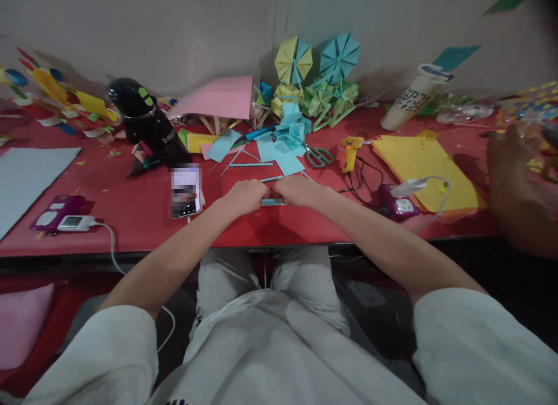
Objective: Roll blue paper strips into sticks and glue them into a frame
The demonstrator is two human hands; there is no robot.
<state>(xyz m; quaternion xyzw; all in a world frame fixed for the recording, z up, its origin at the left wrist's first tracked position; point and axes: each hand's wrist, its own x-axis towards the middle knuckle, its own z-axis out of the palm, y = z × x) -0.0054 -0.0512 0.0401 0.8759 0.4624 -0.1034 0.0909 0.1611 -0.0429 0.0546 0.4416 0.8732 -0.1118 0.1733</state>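
My left hand (248,196) and my right hand (295,190) meet at the middle of the red table, close to its front. Both are closed, with fingers curled in, on a narrow light-blue paper strip (272,202) that shows between and below them. My knuckles hide much of the strip and the fingertips. Just beyond my hands lie thin blue paper sticks (250,164) and a pile of blue paper pieces (279,152). Grey-handled scissors (319,156) rest to the right of the pile.
A phone (186,190) and a black bottle (150,123) stand left. To the right are a yellow glue gun (351,152), a purple power socket (399,203), yellow paper sheets (429,167) and another person's hand (518,184). Folded paper wheels (340,56) lean against the wall.
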